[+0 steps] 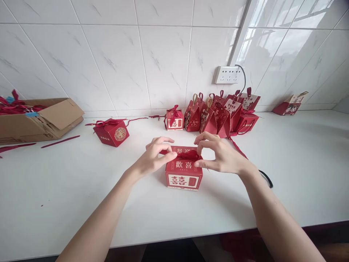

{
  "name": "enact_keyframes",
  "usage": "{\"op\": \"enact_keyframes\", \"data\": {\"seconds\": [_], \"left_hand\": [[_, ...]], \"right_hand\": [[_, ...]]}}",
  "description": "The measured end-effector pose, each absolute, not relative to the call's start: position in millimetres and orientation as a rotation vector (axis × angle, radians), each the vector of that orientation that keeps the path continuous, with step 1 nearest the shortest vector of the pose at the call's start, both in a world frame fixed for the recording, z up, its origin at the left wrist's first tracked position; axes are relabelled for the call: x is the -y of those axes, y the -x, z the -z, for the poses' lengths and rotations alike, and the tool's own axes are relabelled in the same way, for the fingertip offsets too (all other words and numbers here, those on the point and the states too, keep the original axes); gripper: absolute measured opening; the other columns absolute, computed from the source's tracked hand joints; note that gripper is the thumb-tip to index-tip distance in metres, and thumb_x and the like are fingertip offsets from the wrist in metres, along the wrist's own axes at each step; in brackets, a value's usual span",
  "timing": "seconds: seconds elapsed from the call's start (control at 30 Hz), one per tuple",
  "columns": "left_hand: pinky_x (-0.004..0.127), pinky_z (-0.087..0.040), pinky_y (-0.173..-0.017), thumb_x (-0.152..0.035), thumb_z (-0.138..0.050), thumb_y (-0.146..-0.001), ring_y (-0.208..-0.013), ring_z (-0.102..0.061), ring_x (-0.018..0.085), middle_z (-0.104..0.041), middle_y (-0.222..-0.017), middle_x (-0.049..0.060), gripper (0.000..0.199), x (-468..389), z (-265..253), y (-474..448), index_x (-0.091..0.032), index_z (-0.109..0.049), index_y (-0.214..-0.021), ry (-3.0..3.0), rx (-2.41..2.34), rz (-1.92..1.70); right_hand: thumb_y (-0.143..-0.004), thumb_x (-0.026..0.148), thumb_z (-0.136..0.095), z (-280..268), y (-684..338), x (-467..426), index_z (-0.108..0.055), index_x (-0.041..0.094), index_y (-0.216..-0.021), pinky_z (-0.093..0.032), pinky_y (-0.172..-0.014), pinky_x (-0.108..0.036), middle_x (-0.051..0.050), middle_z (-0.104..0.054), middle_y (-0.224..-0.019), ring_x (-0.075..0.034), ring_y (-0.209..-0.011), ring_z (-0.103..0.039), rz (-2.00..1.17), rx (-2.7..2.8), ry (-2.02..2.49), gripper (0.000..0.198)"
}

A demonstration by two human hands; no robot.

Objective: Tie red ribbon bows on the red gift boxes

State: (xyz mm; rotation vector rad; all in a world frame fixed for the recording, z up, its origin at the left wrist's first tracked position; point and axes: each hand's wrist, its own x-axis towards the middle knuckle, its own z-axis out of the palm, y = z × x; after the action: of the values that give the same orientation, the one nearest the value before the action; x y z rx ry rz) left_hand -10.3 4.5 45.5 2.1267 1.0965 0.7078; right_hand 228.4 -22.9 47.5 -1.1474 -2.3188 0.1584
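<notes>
A red gift box (184,178) with white Chinese lettering stands upright on the white table in front of me. Across its top lies a dark red ribbon (189,155), bunched like a bow. My left hand (156,154) comes in from the left, thumb and forefinger pinched at the ribbon's left end. From the other side, my right hand (219,153) has its curved forefinger and thumb closed around the ribbon's right end, the thumb close to the box top. The other fingers of both hands are bent and raised. Fingertips partly hide the ribbon ends.
Several red gift boxes (209,116) with ribbon loops stand together by the tiled wall. A red box (111,133) with a gold emblem sits left, another box (290,104) far right. A cardboard carton (54,123) holds ribbons. A power strip (229,75) hangs on the wall.
</notes>
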Motion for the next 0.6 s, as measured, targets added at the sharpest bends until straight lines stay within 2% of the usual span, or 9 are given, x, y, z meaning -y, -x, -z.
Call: {"op": "enact_keyframes", "data": {"seconds": [0.13, 0.37, 0.5, 0.6], "left_hand": [[0.052, -0.025, -0.106, -0.047, -0.051, -0.081, -0.124, -0.037, 0.030, -0.053, -0.127, 0.003, 0.032, -3.5, -43.2, 4.9, -0.021, -0.056, -0.062, -2.133, -1.185, -0.739], [0.046, -0.031, -0.103, -0.043, -0.047, -0.085, -0.123, -0.039, 0.027, -0.053, -0.127, 0.002, 0.037, -3.7, -42.7, 2.9, -0.020, -0.058, -0.058, -2.169, -1.189, -0.850], [0.047, -0.027, -0.106, -0.041, -0.048, -0.085, -0.122, -0.040, 0.027, -0.054, -0.126, 0.001, 0.036, -1.8, -44.7, 3.1, -0.021, -0.061, -0.058, -2.168, -1.194, -0.865], [0.045, -0.032, -0.103, -0.042, -0.049, -0.084, -0.123, -0.039, 0.027, -0.054, -0.127, 0.001, 0.033, -1.0, -44.9, 3.4, -0.022, -0.064, -0.062, -2.165, -1.166, -0.853]], "right_hand": [[-0.085, 0.036, -0.058, -43.1, -222.9, 20.1, -0.062, 0.018, -0.077, -0.048, -0.071, -0.034, -0.008, -0.057, -0.100, -0.018, -0.083, -0.059, -0.201, 2.284, 1.107, 0.020], [-0.093, 0.037, -0.043, -42.4, -221.3, 19.9, -0.067, 0.020, -0.072, -0.051, -0.065, -0.029, -0.006, -0.057, -0.108, -0.013, -0.076, -0.061, -0.426, 2.168, 1.153, 0.036], [-0.092, 0.039, -0.045, -43.9, -222.3, 20.9, -0.065, 0.020, -0.071, -0.051, -0.063, -0.029, -0.006, -0.058, -0.108, -0.014, -0.074, -0.062, -0.463, 2.175, 1.185, 0.034], [-0.084, 0.042, -0.057, -44.0, -218.5, 22.8, -0.060, 0.020, -0.079, -0.052, -0.072, -0.034, -0.007, -0.058, -0.108, -0.020, -0.088, -0.062, -0.298, 2.091, 1.192, 0.023]]}}
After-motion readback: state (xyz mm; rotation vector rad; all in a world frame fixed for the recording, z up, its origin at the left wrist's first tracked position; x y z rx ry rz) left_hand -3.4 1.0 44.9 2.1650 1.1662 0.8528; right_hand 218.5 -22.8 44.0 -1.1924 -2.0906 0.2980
